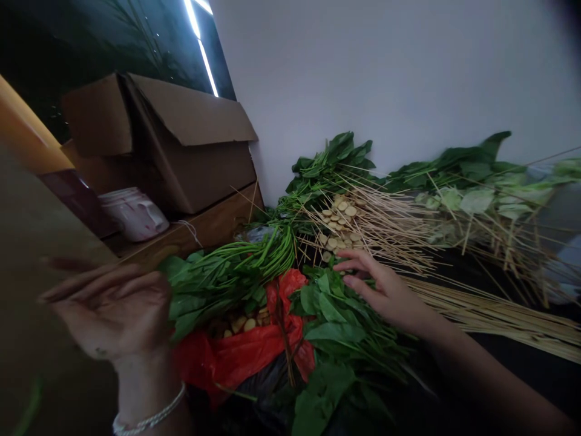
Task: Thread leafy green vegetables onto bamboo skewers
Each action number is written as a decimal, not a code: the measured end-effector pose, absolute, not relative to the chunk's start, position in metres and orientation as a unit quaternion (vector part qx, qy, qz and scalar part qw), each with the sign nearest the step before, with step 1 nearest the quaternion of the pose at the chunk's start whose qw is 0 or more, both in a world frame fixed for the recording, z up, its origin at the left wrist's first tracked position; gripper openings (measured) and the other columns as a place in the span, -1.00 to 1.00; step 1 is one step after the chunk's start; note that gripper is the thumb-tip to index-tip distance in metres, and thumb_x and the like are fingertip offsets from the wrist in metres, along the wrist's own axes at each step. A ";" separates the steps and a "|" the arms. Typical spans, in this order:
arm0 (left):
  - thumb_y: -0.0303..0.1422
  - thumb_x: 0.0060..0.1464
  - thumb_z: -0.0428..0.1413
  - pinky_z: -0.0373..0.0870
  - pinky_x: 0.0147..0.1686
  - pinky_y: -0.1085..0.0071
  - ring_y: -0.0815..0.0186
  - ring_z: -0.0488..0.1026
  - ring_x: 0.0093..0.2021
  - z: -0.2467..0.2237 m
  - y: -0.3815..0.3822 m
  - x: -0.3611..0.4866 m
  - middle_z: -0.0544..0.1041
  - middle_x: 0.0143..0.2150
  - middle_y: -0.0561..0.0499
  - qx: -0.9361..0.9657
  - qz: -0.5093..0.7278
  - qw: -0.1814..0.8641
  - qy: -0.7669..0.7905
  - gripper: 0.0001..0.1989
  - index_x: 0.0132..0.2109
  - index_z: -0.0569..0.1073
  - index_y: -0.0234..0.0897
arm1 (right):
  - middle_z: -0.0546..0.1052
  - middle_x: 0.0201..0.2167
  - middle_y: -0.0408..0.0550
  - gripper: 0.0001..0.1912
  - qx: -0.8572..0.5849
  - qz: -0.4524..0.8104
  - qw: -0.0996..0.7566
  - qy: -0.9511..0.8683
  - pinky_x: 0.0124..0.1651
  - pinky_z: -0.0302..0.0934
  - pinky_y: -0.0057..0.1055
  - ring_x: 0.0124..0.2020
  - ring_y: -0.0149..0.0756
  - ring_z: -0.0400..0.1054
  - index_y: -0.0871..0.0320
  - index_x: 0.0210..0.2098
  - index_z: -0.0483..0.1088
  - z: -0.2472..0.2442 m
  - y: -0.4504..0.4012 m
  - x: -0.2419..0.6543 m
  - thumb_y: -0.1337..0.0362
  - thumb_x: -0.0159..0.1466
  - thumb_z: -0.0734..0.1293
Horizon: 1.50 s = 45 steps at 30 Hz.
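My left hand [111, 309], palm up with its fingers stretched and nothing in it, is raised at the left beside leafy greens [195, 284]. My right hand [370, 284] reaches over a nearer heap of greens [336, 327], its fingers apart and bent. Its fingertips are near skewered pale slices [338, 218]; whether they touch anything is unclear. Between the green bunches lies a red plastic bag [240, 357] with more pale slices [247, 324] in it.
Behind are a cardboard box [204, 163] and a white-pink jug [134, 212] on a wooden ledge [227, 212]. Loose sticks [499, 315] lie at the right, below skewered pale leaves [476, 200]. More greens [336, 157] lean near the wall [385, 72].
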<state>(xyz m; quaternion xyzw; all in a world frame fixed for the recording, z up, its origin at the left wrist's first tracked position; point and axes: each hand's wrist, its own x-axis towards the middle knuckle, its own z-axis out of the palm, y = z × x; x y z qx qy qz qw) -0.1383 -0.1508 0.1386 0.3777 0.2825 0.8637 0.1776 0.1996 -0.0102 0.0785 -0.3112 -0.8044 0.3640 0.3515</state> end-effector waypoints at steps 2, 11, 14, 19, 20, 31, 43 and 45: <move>-0.04 0.24 -0.03 0.21 -0.61 0.57 0.45 0.30 -0.55 0.140 -0.132 -0.132 0.50 -0.56 0.31 0.381 0.870 0.184 0.252 -0.77 -0.16 0.52 0.16 | 0.51 0.01 0.05 -0.59 -0.312 0.358 0.349 -0.808 -0.30 0.31 -0.36 -0.12 -0.20 0.46 0.02 0.18 0.20 0.077 -0.009 0.200 0.18 0.36 0.22; -0.21 0.15 0.03 0.39 -0.13 0.36 0.17 0.53 -0.16 0.103 -0.026 -0.133 0.64 -0.18 -0.08 0.627 0.284 0.040 0.724 -0.67 -0.11 0.57 -0.31 | 0.53 -0.04 0.03 -0.60 -0.320 0.348 0.339 -0.813 -0.38 0.27 -0.41 -0.22 -0.26 0.46 0.04 0.16 0.22 0.074 -0.007 0.200 0.20 0.34 0.23; -0.29 0.14 0.02 0.36 -0.07 0.29 0.09 0.53 -0.10 0.088 -0.007 -0.133 0.63 -0.15 -0.17 0.629 0.159 -0.022 0.761 -0.72 -0.17 0.59 -0.30 | 0.54 -0.05 0.02 -0.59 -0.319 0.348 0.339 -0.814 -0.39 0.25 -0.41 -0.25 -0.27 0.46 0.04 0.17 0.21 0.074 -0.007 0.200 0.22 0.34 0.23; -0.30 0.00 0.16 0.37 -0.13 0.26 0.00 0.53 -0.10 0.072 0.005 -0.135 0.62 -0.21 -0.25 0.606 0.097 -0.025 0.789 -0.82 -0.30 0.57 -0.31 | 0.54 -0.07 0.00 -0.59 -0.311 0.340 0.341 -0.819 -0.28 0.28 -0.36 -0.22 -0.26 0.45 0.04 0.16 0.23 0.075 -0.007 0.200 0.28 0.32 0.24; -0.30 -0.03 0.18 0.36 -0.15 0.28 0.01 0.53 -0.11 0.072 0.006 -0.136 0.62 -0.22 -0.22 0.606 0.097 -0.023 0.789 -0.83 -0.30 0.57 -0.30 | 0.55 -0.07 0.00 -0.59 -0.308 0.341 0.342 -0.819 -0.26 0.28 -0.35 -0.20 -0.26 0.45 0.05 0.15 0.23 0.075 -0.007 0.200 0.29 0.32 0.24; -0.16 0.15 0.01 0.37 -0.27 0.23 0.13 0.53 -0.24 0.150 -0.019 -0.168 0.61 -0.24 -0.10 0.563 0.391 -0.082 0.723 -0.73 -0.16 0.42 -0.25 | 0.57 -0.11 -0.01 -0.61 -0.306 0.329 0.360 -0.818 -0.34 0.27 -0.39 -0.32 -0.31 0.44 0.07 0.14 0.26 0.078 -0.006 0.203 0.28 0.32 0.23; -0.42 0.30 -0.08 0.31 -0.12 0.23 0.20 0.45 -0.18 0.193 -0.027 -0.050 0.54 -0.23 -0.08 0.641 0.415 -0.403 0.505 -0.73 0.03 0.44 -0.36 | 0.52 0.04 0.06 -0.62 -0.246 0.062 0.446 -0.858 0.10 0.28 -0.17 0.05 -0.16 0.40 0.10 0.15 0.30 0.087 -0.027 0.200 0.40 0.35 0.19; -0.49 0.29 -0.10 0.26 -0.14 0.24 0.21 0.44 -0.20 0.164 -0.021 -0.028 0.56 -0.25 -0.08 0.748 0.272 -0.387 0.466 -0.71 0.04 0.43 -0.29 | 0.45 0.15 0.09 -0.52 -0.226 -0.051 0.456 -0.859 0.24 0.16 -0.10 0.18 -0.10 0.29 0.11 0.23 0.24 0.092 -0.032 0.202 0.45 0.33 0.19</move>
